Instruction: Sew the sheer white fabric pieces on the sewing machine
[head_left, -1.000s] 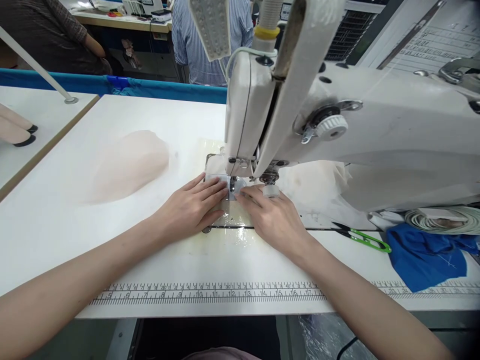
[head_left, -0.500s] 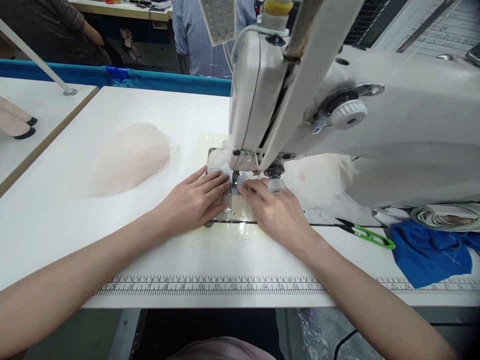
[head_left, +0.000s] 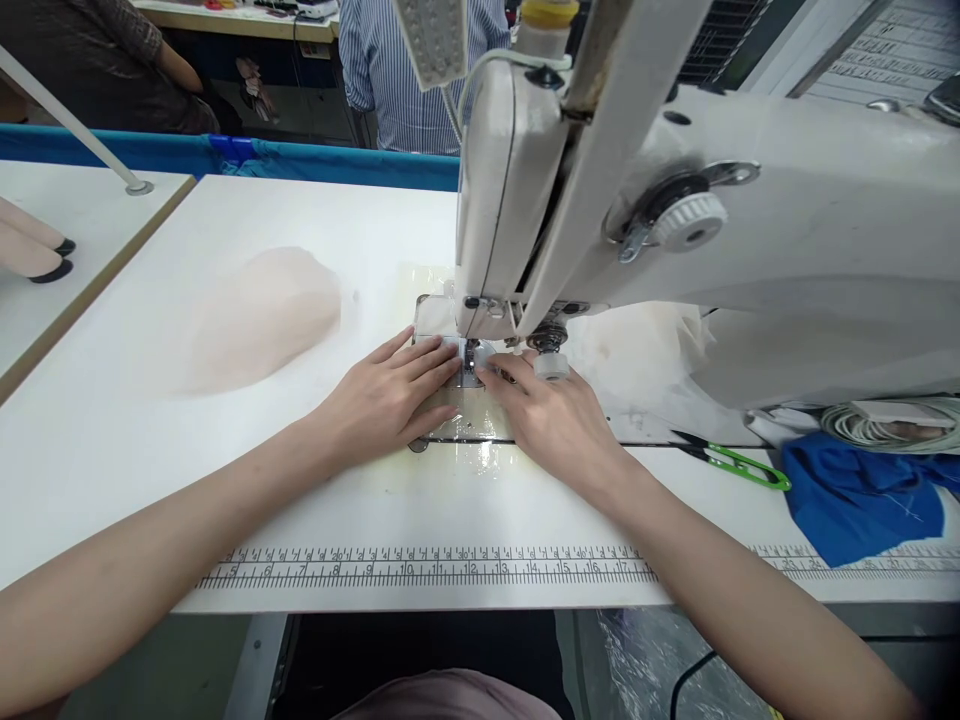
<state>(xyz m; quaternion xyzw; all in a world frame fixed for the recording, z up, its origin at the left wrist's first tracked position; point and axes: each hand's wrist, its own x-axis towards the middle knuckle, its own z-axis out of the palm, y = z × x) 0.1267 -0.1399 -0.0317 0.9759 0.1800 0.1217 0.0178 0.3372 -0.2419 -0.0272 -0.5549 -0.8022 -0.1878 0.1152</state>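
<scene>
My left hand [head_left: 386, 395] lies flat, fingers stretched out, on the bed of a sewing machine [head_left: 517, 200], its fingertips just left of the presser foot [head_left: 470, 358]. From the other side my right hand [head_left: 551, 410] reaches in with bent fingers held together. At its fingertips, beside the foot, is a small pale translucent piece [head_left: 484, 354]; whether it is fabric is hard to tell. The thumb knob of the machine partly covers these fingers. A glossy clear film [head_left: 480, 430] covers the bed in front of the foot.
A sheer beige cup-shaped piece [head_left: 262, 320] lies on the left of the white table [head_left: 315, 510]. Right are green thread snips [head_left: 739, 465], blue cloth [head_left: 862, 500] and a coiled cord [head_left: 892, 425]. Pale sheer fabric [head_left: 637, 345] lies behind my right hand. Two people are beyond the table.
The view has shifted slightly. My right fingertips have moved a little closer to the presser foot; my left hand stays almost in place.
</scene>
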